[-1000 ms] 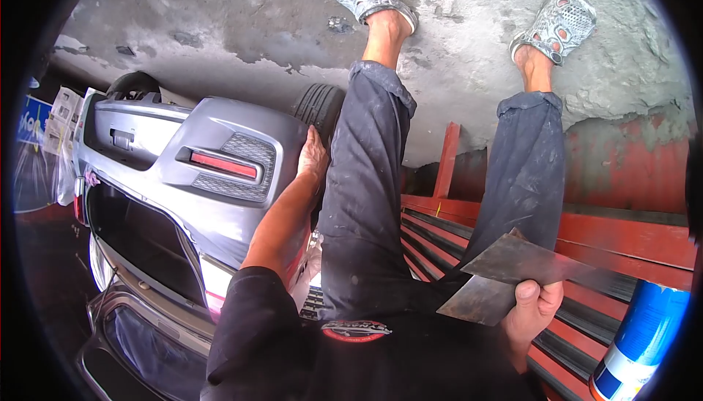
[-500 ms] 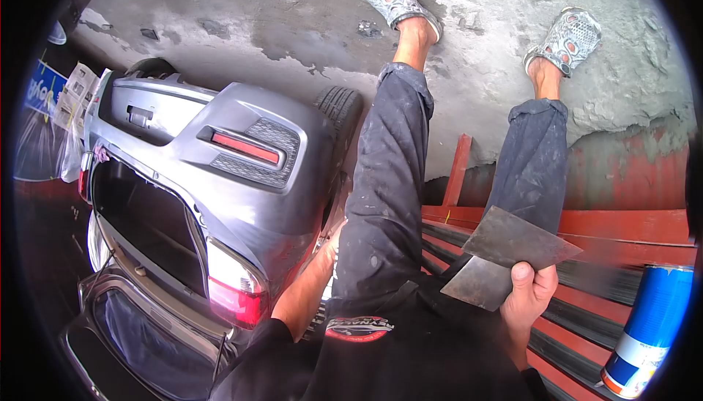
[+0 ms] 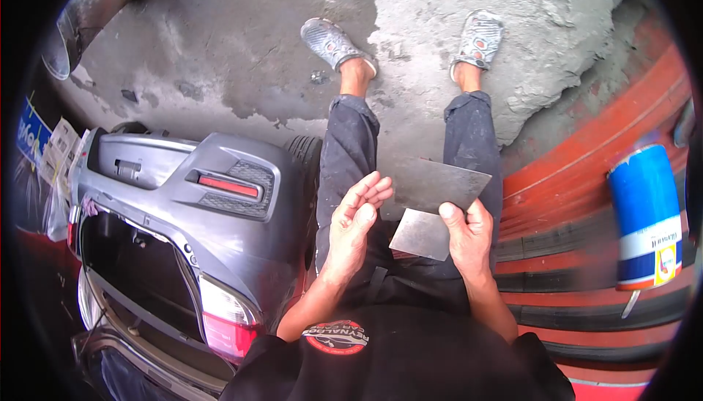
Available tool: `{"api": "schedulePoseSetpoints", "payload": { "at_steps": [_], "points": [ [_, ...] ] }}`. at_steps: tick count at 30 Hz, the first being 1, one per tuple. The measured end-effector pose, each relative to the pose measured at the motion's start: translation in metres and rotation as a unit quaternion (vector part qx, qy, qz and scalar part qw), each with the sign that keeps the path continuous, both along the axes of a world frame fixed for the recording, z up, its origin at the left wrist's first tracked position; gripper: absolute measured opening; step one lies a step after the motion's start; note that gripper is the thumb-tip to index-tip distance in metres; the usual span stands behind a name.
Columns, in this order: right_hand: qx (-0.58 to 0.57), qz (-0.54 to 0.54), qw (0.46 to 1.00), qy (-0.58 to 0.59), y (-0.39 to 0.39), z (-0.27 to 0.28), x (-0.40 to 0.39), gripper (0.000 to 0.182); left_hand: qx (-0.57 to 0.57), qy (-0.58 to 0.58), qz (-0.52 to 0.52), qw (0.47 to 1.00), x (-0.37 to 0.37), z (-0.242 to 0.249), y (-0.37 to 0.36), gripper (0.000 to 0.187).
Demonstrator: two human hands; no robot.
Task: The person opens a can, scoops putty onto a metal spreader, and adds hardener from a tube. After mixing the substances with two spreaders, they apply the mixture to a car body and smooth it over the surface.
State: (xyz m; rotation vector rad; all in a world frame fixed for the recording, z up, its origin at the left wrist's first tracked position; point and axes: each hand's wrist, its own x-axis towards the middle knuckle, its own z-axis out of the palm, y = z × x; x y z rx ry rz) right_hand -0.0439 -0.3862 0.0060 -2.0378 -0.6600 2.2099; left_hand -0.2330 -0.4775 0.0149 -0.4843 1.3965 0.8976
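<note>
While the right hand (image 3: 471, 236) pinches two plates between thumb and fingers, the left hand (image 3: 351, 232) is open, palm exposed, fingers slightly apart, close by. Both plates lie right of the car (image 3: 249, 254), over the legs (image 3: 348, 137). Larger metal plate (image 3: 439, 183): flat, straight-edged, dull grey, lightly smeared. Smaller metal plate (image 3: 422, 234): paler, brighter; its corner by the right thumb is covered. Car, one: silver-grey, rear compartment open, with a red reflector (image 3: 228, 186) and a red-and-white tail lamp (image 3: 225, 317). Far right of car: one blue can (image 3: 646, 214), white and yellow label, near red and black slats (image 3: 542, 263). Clogs, two, grey-white: left clog (image 3: 335, 42), right clog (image 3: 479, 37), on rough concrete (image 3: 417, 5) beyond the car. Count: plates two, hands two.
</note>
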Motion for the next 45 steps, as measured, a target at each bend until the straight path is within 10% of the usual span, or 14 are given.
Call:
{"api": "schedulePoseSetpoints", "payload": {
  "at_steps": [9,16,24,29,36,45],
  "points": [
    [0.168,0.067,0.983,-0.034,0.019,0.047,0.018,0.014,0.095,0.11,0.07,0.987,0.0,0.025,0.047,0.003],
    [0.237,-0.203,0.945,-0.098,0.042,0.096,0.031,0.043,0.058,0.096,0.039,0.993,0.008,0.075,0.047,0.008],
    [0.139,-0.203,0.967,-0.072,0.014,0.131,0.059,0.044,0.148,0.086,-0.105,0.98,0.096,0.151,0.099,0.011],
    [0.457,0.036,0.835,-0.305,0.072,0.213,0.147,0.044,0.214,0.135,-0.182,0.95,0.094,0.169,0.124,0.019],
    [0.392,0.372,0.594,-0.596,0.151,0.215,0.301,0.046,0.233,0.096,-0.204,0.946,0.082,0.195,0.176,0.027],
    [0.299,0.388,0.741,-0.46,0.177,0.215,0.333,0.023,0.236,0.058,-0.343,0.907,0.104,0.253,0.221,0.049]
  ]
}}
